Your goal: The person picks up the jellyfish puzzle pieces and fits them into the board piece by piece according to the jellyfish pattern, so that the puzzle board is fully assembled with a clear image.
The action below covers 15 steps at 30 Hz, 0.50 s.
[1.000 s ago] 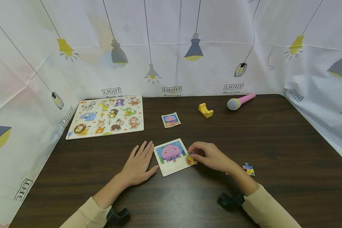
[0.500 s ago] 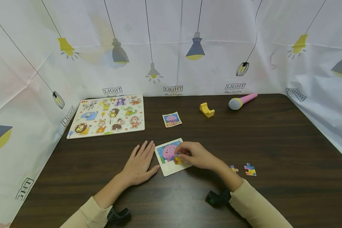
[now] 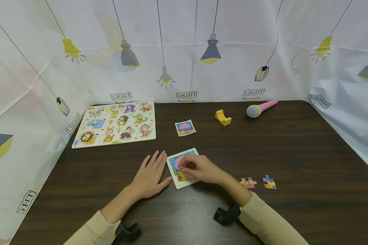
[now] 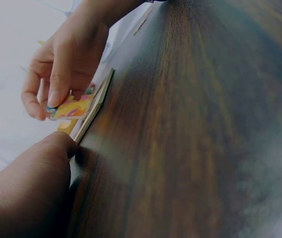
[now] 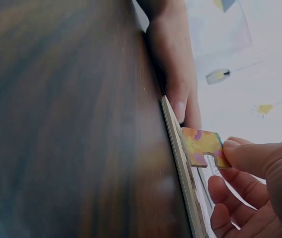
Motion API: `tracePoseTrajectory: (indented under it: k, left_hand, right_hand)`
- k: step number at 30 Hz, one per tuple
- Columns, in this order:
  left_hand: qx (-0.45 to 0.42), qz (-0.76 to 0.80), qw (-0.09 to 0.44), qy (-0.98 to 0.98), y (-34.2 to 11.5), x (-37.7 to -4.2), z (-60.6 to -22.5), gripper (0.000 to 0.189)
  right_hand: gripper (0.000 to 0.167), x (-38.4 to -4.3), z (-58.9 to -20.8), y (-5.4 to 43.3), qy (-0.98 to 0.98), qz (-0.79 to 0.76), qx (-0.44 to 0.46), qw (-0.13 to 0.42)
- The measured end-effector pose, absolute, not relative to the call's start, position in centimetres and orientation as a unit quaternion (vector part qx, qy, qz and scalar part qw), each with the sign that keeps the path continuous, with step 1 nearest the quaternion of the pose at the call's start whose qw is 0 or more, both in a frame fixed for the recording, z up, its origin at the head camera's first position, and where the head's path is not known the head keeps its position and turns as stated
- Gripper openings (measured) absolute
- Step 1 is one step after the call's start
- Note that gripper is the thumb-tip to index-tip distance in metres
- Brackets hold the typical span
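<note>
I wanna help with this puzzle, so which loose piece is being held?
The puzzle piece pinched by the right hand at the puzzle board. The other pieces lie on the table, not held.

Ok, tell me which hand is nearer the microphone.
Right. In the head view, the right hand pinches a piece at the square board, below and left of the microphone; the left hand lies beside that board, farther left.

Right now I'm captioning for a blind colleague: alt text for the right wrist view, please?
The right hand pinches a yellow puzzle piece at a pale board. Beyond is the left hand; the dark table, seen sideways, fills the picture's left.
</note>
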State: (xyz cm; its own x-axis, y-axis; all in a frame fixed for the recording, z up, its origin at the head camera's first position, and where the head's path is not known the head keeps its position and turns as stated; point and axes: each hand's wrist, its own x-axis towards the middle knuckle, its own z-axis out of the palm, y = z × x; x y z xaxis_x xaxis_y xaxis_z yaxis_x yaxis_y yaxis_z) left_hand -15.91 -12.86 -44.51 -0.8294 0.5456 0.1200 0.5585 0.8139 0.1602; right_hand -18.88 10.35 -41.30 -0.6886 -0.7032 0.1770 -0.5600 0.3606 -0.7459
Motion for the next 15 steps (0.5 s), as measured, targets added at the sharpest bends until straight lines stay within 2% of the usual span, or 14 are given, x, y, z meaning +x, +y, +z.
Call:
tracePoseTrajectory:
  k: [15]
  left_hand:
    - [-0.293, -0.095, 0.035, -0.951, -12.94, -15.92, -44.47, 0.075]
  right_hand:
    - [0.008, -18.88, -42.24, 9.58, 0.825, -0.41, -0.378, 0.091]
